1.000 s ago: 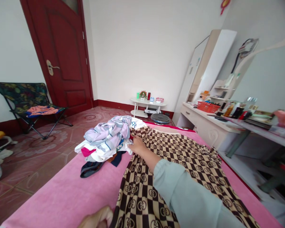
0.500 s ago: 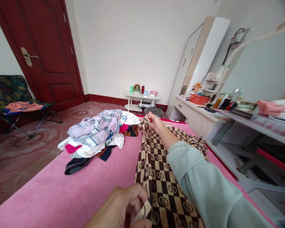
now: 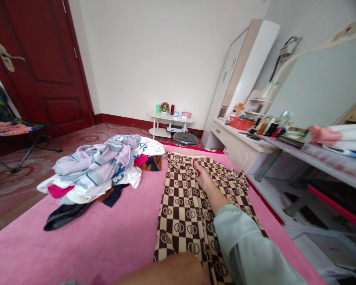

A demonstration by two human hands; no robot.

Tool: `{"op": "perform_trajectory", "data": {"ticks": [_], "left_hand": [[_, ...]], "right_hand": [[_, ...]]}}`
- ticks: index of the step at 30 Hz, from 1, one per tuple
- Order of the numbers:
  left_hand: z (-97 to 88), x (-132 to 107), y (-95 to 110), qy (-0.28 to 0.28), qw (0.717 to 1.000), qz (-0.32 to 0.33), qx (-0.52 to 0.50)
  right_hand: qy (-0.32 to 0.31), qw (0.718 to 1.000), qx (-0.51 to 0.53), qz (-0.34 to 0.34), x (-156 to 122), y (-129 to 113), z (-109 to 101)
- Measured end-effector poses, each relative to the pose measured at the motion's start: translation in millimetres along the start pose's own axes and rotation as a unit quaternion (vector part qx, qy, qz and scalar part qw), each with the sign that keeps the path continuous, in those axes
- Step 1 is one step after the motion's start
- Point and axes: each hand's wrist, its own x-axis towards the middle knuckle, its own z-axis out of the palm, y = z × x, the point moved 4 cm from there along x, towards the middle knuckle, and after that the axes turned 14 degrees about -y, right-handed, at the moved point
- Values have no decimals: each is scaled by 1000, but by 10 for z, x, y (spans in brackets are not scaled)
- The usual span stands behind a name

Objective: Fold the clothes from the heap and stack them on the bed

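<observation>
A pair of brown-and-beige checked trousers (image 3: 180, 206) lies spread on the pink bed cover, its gathered waist at the far end. My right hand (image 3: 204, 178) reaches to the middle of that waist with the fingers closed on the cloth. A small red thing (image 3: 195, 167) shows at those fingers, too small to name. At the near end, my left hand (image 3: 185, 269) is closed on the lower part of the trousers. Its back faces me and hides most of its fingers.
A heap of clothes (image 3: 97, 162) lies on the left of the pink bed cover (image 3: 115, 237). Beyond the bed stand a small white table (image 3: 167, 116) and a round grey device (image 3: 185, 137). A cluttered dressing table (image 3: 240, 138) runs along the right. A folding chair (image 3: 14, 136) is at left.
The trousers' left side has spread out flatter. My left hand has moved right and turned back-up. My right hand sits lower along the waist. The view has shifted a little to the right.
</observation>
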Motion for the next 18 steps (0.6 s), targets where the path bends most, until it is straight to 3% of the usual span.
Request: {"op": "perform_trajectory", "data": {"ticks": [1,3,5,6,9,14,16,18], "left_hand": [[-92,-23,-8,23,1000,-13,8],[-325,-89,-37,130,989,-59,39],[-521,-148,-96,251,957,-114,92],[-571,-153,-140,284,943,-133,116],[-557,-79,-312,281,936,-142,158],[-450,3,-450,259,939,-134,181],[-448,13,-448,254,940,-134,182],[-461,21,-445,250,942,-135,179]], "right_hand": [[-3,1000,-15,-2,14,8,-2],[-4,999,-52,-8,35,17,9],[1,995,-96,-17,43,14,21],[7,992,-120,-24,42,6,20],[52,977,-200,-58,23,-64,-33],[181,921,-323,-120,12,-319,-91],[160,903,-371,-145,93,-421,58],[92,866,-465,-156,221,-484,319]]}}
